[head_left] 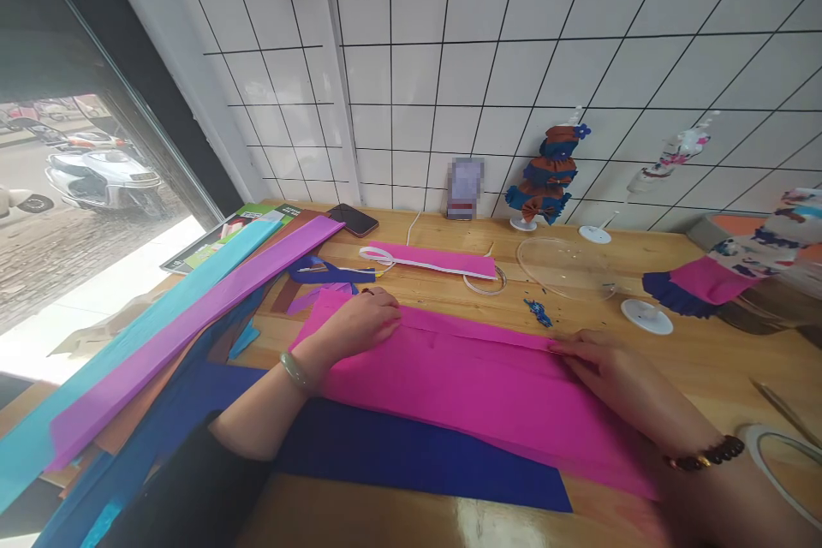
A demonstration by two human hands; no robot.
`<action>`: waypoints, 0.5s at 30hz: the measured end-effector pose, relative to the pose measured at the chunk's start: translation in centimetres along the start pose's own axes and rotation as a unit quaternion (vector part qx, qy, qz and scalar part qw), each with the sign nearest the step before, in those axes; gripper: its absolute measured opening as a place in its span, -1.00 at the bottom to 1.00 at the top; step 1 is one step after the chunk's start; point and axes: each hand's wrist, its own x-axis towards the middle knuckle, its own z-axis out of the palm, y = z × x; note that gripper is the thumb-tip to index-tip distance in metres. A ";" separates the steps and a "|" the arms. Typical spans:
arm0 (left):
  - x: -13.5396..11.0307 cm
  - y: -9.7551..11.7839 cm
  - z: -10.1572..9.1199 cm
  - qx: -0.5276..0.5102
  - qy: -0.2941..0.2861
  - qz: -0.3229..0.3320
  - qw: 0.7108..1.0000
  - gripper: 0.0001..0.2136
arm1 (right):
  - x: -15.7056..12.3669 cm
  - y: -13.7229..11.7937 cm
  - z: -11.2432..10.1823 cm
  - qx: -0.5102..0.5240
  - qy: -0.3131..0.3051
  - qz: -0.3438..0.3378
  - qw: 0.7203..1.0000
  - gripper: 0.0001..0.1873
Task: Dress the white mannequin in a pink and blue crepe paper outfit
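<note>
Across the wooden table (pixel 360 521), directly before me, a bright pink sheet (pixel 462 390) lies under both hands, its long axis running left to right and dipping slightly rightward. Neither hand is nearer; both touch its far side. Right hand (pixel 594 372): thumb and fingertips pinch the narrow fold along that edge. Left hand (pixel 363 321): fingers curled down near the left end; cannot tell whether they grip or merely press. Sheet looks thin, matt, softly creased. Beneath it, a flat navy sheet (pixel 417 449), straight-cut. Off left, long turquoise strip (pixel 193 295) and satiny purple strip (pixel 211 318), laid diagonally. Beyond, pink band (pixel 443 261), white-edged.
</note>
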 end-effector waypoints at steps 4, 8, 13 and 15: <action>0.0 0.2 -0.2 0.010 -0.003 -0.004 1.000 -0.78 | 0.0 0.0 0.0 -0.005 0.004 0.004 1.000 -0.69; -0.1 0.3 -0.4 0.009 -0.005 -0.005 1.000 -0.79 | 0.0 -0.3 -0.2 -0.006 0.002 -0.001 1.000 -0.70; 0.0 0.4 -0.4 0.011 -0.003 0.000 1.000 -0.78 | 0.1 -0.9 -0.3 -0.001 0.010 -0.005 1.000 -0.69; 0.0 0.3 -0.4 0.013 0.000 0.003 1.000 -0.77 | 0.2 -1.0 -0.3 0.002 0.018 -0.009 1.000 -0.70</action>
